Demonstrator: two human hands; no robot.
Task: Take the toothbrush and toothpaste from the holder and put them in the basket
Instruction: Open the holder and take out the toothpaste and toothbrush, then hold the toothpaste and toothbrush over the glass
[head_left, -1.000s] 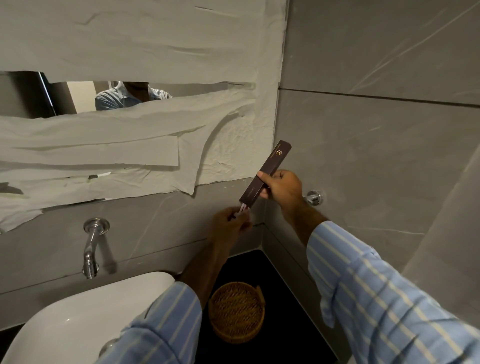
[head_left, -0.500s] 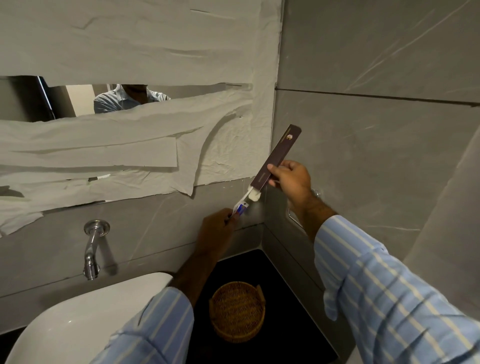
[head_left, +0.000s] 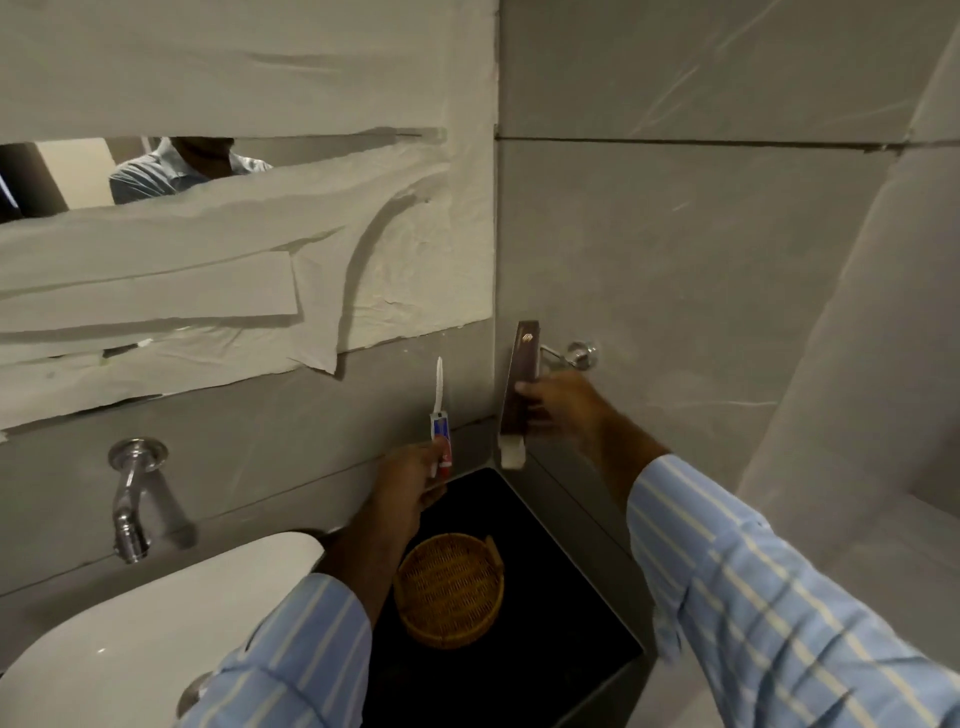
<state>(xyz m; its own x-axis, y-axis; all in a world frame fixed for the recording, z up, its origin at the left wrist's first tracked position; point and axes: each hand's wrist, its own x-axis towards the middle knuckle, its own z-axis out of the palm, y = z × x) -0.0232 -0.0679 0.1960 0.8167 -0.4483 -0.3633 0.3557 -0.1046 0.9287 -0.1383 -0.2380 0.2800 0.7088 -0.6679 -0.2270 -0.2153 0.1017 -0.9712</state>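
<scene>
Left hand (head_left: 410, 480) grips upright toothbrush (head_left: 439, 384) and toothpaste (head_left: 441, 439) | basket (head_left: 449, 590) directly below on counter (head_left: 545, 649) | right hand (head_left: 563, 402) clasps holder (head_left: 517, 379)

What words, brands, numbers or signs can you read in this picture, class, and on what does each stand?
No text can be read.
Dark holder sleeve, in the right hand: a small gold emblem near its top, no legible letters.
Toothpaste tube, in the left hand: red and blue printing, too blurred to read.
</scene>
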